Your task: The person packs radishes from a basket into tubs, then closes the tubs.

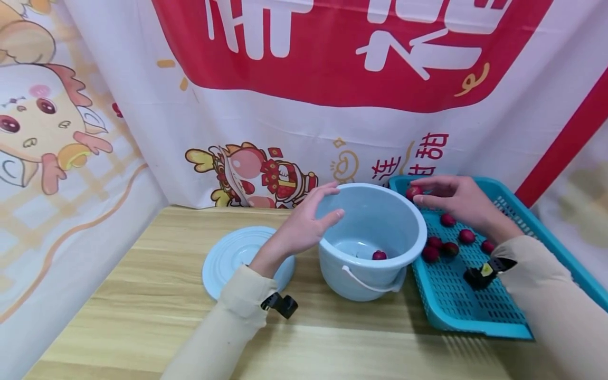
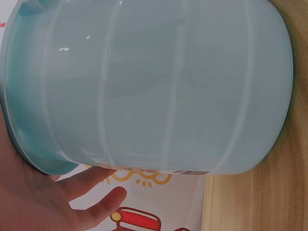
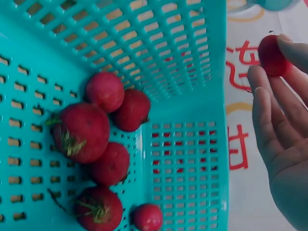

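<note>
My right hand [image 1: 458, 200] pinches a small red radish [image 3: 273, 55] between thumb and fingertips, above the far left corner of the teal basket [image 1: 429, 301]. Several more radishes [image 3: 81, 132], some with green stalk stubs, lie in that basket. Left of it stands a light blue bucket [image 1: 361, 279] with one radish [image 1: 379, 255] visible on its bottom. At the bucket's left rim is my left hand [image 1: 304, 221], fingers and thumb spread and holding nothing. In the left wrist view the bucket's side fills most of the picture, with the fingers beside its rim.
A round light blue lid [image 1: 220, 258] lies on the wooden table [image 1: 157, 295], left of the bucket and partly behind my left forearm. The bucket's white handle [image 1: 366, 285] hangs down at the front. A printed cloth [image 1: 294, 126] hangs behind the table.
</note>
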The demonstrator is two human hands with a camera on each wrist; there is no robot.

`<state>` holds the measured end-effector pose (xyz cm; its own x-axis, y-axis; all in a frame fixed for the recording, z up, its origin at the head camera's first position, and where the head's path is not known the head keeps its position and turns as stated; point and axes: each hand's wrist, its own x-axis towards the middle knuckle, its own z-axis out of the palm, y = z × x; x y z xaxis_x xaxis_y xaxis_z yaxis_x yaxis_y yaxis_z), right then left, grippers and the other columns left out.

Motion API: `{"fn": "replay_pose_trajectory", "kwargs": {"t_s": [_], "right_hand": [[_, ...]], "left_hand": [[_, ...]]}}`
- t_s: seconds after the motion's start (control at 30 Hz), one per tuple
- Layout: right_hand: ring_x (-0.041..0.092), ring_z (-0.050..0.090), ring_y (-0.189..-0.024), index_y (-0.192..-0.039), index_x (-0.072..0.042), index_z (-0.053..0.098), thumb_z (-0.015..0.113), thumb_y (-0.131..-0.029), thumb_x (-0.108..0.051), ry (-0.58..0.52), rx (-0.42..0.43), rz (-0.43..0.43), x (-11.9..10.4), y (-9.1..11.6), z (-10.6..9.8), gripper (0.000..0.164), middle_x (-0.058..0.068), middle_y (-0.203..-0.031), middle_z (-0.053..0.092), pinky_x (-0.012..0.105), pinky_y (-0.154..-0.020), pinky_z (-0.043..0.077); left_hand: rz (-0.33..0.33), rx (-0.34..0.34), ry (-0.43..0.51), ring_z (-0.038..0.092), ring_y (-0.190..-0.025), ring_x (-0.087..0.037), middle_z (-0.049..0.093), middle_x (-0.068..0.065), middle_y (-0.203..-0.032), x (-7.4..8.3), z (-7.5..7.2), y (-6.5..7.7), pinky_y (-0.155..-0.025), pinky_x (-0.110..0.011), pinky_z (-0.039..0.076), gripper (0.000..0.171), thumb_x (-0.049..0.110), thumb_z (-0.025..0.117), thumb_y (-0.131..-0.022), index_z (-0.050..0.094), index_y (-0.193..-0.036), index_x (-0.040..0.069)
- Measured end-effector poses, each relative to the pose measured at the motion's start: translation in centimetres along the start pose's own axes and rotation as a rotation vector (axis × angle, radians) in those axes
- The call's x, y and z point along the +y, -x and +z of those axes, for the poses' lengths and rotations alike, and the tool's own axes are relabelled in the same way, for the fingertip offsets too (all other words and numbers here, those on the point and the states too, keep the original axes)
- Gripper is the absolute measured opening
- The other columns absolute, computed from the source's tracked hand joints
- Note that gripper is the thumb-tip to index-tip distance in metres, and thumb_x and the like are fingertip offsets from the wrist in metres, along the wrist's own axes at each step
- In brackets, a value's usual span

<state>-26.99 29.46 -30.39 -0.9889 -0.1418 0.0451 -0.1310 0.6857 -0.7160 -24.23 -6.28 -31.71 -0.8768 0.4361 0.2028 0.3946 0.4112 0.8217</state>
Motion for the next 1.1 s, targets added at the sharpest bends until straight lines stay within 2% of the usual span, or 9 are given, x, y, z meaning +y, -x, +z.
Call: {"fn": "replay_pose_trajectory", "kwargs": {"t_s": [0.1,0.23,0.37,0.57,0.8,1.1], "right_hand": [[0.03,0.061,-0.13,-0.155,-0.029,0.055,0.076,-0.091,-0.059,-0.031,0.034,-0.021,-0.5,0.3,0.4,0.073,0.009,-0.151,0.062,0.04,-0.091,0.065],[0.016,0.064,-0.123,-0.154,-0.031,0.055,0.075,-0.094,-0.055,-0.074,0.09,-0.044,-0.9,0.6,0.6,0.068,0.001,-0.15,0.063,0.028,-0.087,0.064],[0.005,0.065,-0.117,-0.153,-0.032,0.057,0.076,-0.095,-0.048,-0.109,0.13,-0.083,-1.4,1.0,0.8,0.062,-0.007,-0.145,0.065,0.022,-0.085,0.062],[0.003,0.071,-0.112,-0.148,-0.028,0.062,0.079,-0.096,-0.038,-0.152,0.161,-0.169,-2.4,1.5,1.5,0.056,-0.017,-0.133,0.071,0.022,-0.084,0.063],[0.007,0.076,-0.105,-0.143,-0.02,0.067,0.081,-0.095,-0.025,-0.169,0.16,-0.289,-3.2,2.0,2.4,0.051,-0.017,-0.126,0.074,0.024,-0.082,0.065],[0.007,0.077,-0.102,-0.14,-0.019,0.069,0.083,-0.093,-0.021,-0.145,0.166,-0.346,-3.6,2.1,3.0,0.049,-0.015,-0.124,0.075,0.021,-0.082,0.064]], "left_hand": [[-0.001,0.001,-0.011,0.024,-0.165,-0.023,0.029,0.005,-0.175,0.0,-0.1,0.0,-0.131,-0.063,0.025,0.053,0.031,0.057,-0.109,0.044,-0.158,0.014],[0.003,-0.001,-0.012,0.025,-0.164,-0.023,0.029,0.004,-0.175,0.0,0.0,0.0,-0.131,-0.062,0.026,0.053,0.032,0.057,-0.109,0.044,-0.158,0.015],[0.0,-0.002,-0.014,0.024,-0.165,-0.023,0.029,0.006,-0.175,0.0,0.0,0.0,-0.131,-0.062,0.026,0.053,0.032,0.057,-0.109,0.044,-0.158,0.015],[-0.003,-0.003,-0.012,0.024,-0.164,-0.022,0.029,0.007,-0.175,0.0,0.0,0.0,-0.131,-0.062,0.026,0.053,0.033,0.057,-0.109,0.045,-0.158,0.015],[0.001,-0.008,-0.01,0.024,-0.164,-0.023,0.029,0.006,-0.175,0.0,0.0,-0.1,-0.13,-0.063,0.027,0.053,0.032,0.058,-0.109,0.045,-0.158,0.014],[0.0,-0.002,-0.017,0.024,-0.164,-0.023,0.03,0.008,-0.175,-0.1,-0.1,-0.1,-0.13,-0.063,0.028,0.053,0.033,0.058,-0.109,0.046,-0.157,0.017]]}}
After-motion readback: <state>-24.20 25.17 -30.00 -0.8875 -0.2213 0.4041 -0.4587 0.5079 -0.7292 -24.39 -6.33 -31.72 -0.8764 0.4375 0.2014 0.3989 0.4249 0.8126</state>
